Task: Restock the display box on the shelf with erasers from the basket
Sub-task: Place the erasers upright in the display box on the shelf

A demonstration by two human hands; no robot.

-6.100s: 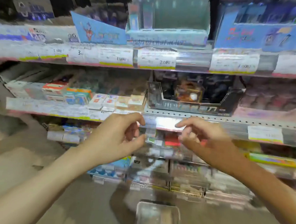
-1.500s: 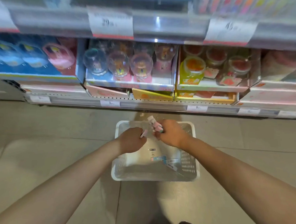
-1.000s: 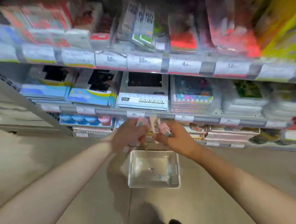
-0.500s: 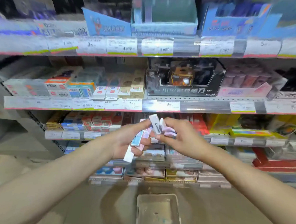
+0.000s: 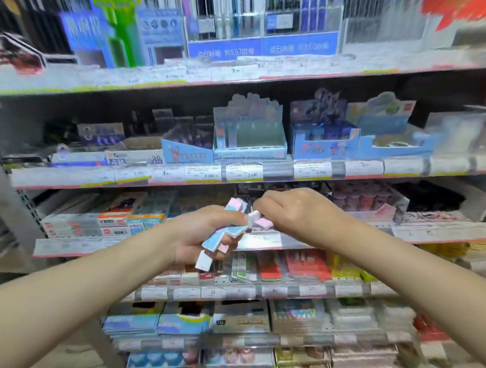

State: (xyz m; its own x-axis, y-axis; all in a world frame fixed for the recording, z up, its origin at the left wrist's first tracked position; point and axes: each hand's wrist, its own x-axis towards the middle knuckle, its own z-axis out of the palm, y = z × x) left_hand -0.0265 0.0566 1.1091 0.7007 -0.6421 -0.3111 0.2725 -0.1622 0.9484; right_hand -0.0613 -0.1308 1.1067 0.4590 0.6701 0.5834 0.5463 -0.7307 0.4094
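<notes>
My left hand [image 5: 202,235] grips a bundle of long pastel erasers [image 5: 215,240], pink, blue and white, held in front of the shelves at chest height. My right hand [image 5: 293,214] is closed on a few more erasers [image 5: 258,221] right beside the bundle, fingertips touching it. The pale teal display box [image 5: 249,149] stands on the shelf above the hands, mostly hollow, with only a few erasers upright at its left side. The basket is out of view.
Neighbouring display boxes flank the teal one: a blue one [image 5: 187,152] on its left and a blue-and-orange one [image 5: 325,147] on its right. Price-tag rails [image 5: 245,172] run along each shelf edge. Packed stationery fills the lower shelves.
The view has tilted upward from the floor basket to the shelves. Both hands rose with the erasers, and the basket dropped out of sight.
</notes>
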